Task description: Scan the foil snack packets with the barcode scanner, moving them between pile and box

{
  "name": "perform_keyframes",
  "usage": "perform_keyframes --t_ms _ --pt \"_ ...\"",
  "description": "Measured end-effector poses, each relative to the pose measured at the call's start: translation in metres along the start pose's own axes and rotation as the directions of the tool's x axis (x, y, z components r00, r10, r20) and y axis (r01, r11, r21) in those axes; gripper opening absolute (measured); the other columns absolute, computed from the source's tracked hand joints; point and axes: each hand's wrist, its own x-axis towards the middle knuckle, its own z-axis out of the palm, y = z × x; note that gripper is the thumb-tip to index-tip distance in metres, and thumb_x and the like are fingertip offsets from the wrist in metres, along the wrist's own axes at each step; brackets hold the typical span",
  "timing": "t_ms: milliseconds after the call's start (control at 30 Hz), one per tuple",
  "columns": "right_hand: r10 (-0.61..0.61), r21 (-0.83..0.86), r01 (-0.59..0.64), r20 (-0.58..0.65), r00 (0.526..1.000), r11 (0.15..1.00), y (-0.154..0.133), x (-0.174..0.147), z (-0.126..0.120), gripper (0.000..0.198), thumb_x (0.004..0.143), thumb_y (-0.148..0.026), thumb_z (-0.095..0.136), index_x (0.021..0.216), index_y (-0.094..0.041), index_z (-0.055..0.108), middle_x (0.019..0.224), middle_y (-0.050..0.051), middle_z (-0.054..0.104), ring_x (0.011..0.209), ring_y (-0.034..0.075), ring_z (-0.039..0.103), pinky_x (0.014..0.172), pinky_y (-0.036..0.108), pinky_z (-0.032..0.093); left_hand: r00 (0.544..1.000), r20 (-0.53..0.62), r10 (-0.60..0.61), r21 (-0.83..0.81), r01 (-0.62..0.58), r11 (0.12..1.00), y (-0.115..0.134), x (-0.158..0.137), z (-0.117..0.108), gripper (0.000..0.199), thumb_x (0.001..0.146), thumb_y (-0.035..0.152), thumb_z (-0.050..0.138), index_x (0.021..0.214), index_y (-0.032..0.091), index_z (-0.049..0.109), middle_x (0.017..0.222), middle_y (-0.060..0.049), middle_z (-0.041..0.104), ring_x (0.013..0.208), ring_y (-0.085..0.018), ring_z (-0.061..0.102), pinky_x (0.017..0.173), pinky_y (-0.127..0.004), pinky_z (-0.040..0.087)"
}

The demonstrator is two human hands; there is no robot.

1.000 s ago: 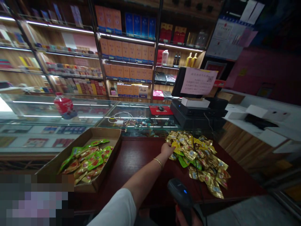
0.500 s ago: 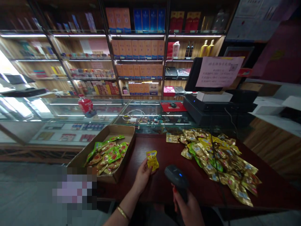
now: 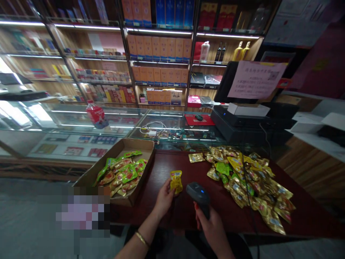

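Observation:
Between the fingers of my left hand (image 3: 165,197) is a small yellow snack packet (image 3: 176,181), held upright above the table. My right hand (image 3: 211,223) is wrapped round the handle of a black barcode scanner (image 3: 198,194), which has a blue light on top. The scanner's head points toward the yellow packet, a short gap apart. To the right lies a loose pile of gold, yellow and green snack packets (image 3: 242,172). On the left, an open cardboard box (image 3: 149,145) holds several green and gold packets (image 3: 126,172).
Behind the dark red table (image 3: 161,162) stands a glass display counter (image 3: 172,124). On it are a red-labelled bottle (image 3: 95,114), a white cable (image 3: 153,131), a mouse on a red mat (image 3: 190,119) and a monitor (image 3: 223,84). A black cord (image 3: 252,219) crosses the packet pile.
The view has tilted down slightly. A green packet now shows more plainly at the left of the pile. Both hands keep their holds, the scanner slightly closer to the yellow packet.

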Motion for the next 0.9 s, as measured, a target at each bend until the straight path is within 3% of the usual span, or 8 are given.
perform_keyframes --t_ms 267,400,500,567,633,767,833,900 --pt "-0.043 -0.008 0.042 -0.014 0.999 0.999 -0.007 0.001 0.007 0.050 0.087 -0.067 0.061 0.066 -0.021 0.060 0.048 -0.003 0.057 0.046 0.015 0.055 0.049 0.024 0.043 0.994 0.083 0.077 0.105 -0.086 0.991 0.007 -0.002 0.002 0.055 0.067 0.038 0.080 0.116 0.019 0.064 0.117 -0.012 0.073 0.108 -0.030 0.070 0.092 -0.041 0.057" --pt "-0.034 -0.004 0.034 -0.023 0.999 0.999 -0.006 0.002 0.006 0.051 0.085 -0.069 0.062 0.067 -0.021 0.060 0.049 -0.003 0.059 0.045 0.015 0.056 0.049 0.024 0.044 0.998 0.037 0.042 0.067 -0.044 0.997 0.002 -0.004 0.006 0.066 0.064 0.043 0.081 0.122 0.018 0.060 0.127 -0.014 0.069 0.106 -0.031 0.070 0.085 -0.042 0.060" --pt "-0.019 0.002 0.019 -0.036 0.999 1.000 -0.005 0.000 0.003 0.052 0.085 -0.070 0.059 0.075 -0.020 0.064 0.052 -0.003 0.060 0.047 0.016 0.057 0.049 0.024 0.045 0.987 -0.006 0.161 0.171 -0.157 0.973 0.017 -0.014 0.003 0.060 0.071 0.045 0.075 0.123 0.018 0.060 0.125 -0.015 0.070 0.107 -0.031 0.070 0.090 -0.043 0.059" --pt "0.004 0.019 -0.003 -0.052 0.999 1.000 -0.004 -0.002 -0.001 0.054 0.084 -0.072 0.060 0.080 -0.018 0.066 0.054 -0.002 0.061 0.048 0.016 0.057 0.048 0.025 0.046 0.929 -0.065 0.363 0.369 -0.316 0.874 0.046 -0.023 -0.009 0.052 0.079 0.041 0.069 0.126 0.020 0.061 0.126 -0.012 0.070 0.113 -0.030 0.068 0.099 -0.043 0.055" --pt "0.024 0.042 -0.021 -0.070 0.997 0.999 -0.004 -0.005 -0.006 0.056 0.082 -0.073 0.061 0.081 -0.017 0.068 0.055 -0.002 0.061 0.048 0.016 0.057 0.048 0.025 0.046 0.803 -0.110 0.586 0.624 -0.403 0.669 0.089 -0.030 -0.030 0.047 0.085 0.034 0.063 0.130 0.022 0.061 0.130 -0.010 0.069 0.121 -0.030 0.064 0.107 -0.045 0.049" --pt "0.036 0.074 -0.027 -0.122 0.992 0.997 0.002 -0.009 -0.018 0.058 0.082 -0.072 0.061 0.089 -0.016 0.070 0.053 -0.004 0.058 0.048 0.015 0.055 0.050 0.024 0.045 0.609 -0.094 0.788 0.921 -0.248 0.302 0.174 -0.026 -0.063 0.050 0.087 0.021 0.055 0.137 0.023 0.059 0.134 -0.010 0.066 0.129 -0.034 0.058 0.113 -0.055 0.040" --pt "0.042 0.093 -0.030 -0.132 0.990 0.995 0.008 -0.010 -0.024 0.060 0.082 -0.074 0.061 0.091 -0.015 0.070 0.052 -0.004 0.058 0.048 0.015 0.055 0.049 0.024 0.045 0.542 -0.011 0.841 0.951 -0.254 0.176 0.192 -0.017 -0.056 0.050 0.085 0.021 0.056 0.134 0.019 0.061 0.139 -0.012 0.062 0.140 -0.037 0.046 0.118 -0.058 0.032" --pt "0.043 0.115 -0.028 -0.126 0.991 0.993 0.014 -0.011 -0.030 0.061 0.080 -0.076 0.061 0.089 -0.016 0.070 0.052 -0.004 0.058 0.047 0.015 0.055 0.049 0.024 0.045 0.511 0.088 0.855 0.923 -0.364 0.123 0.183 -0.003 -0.026 0.047 0.085 0.023 0.057 0.131 0.017 0.062 0.140 -0.013 0.061 0.143 -0.035 0.042 0.119 -0.055 0.030"
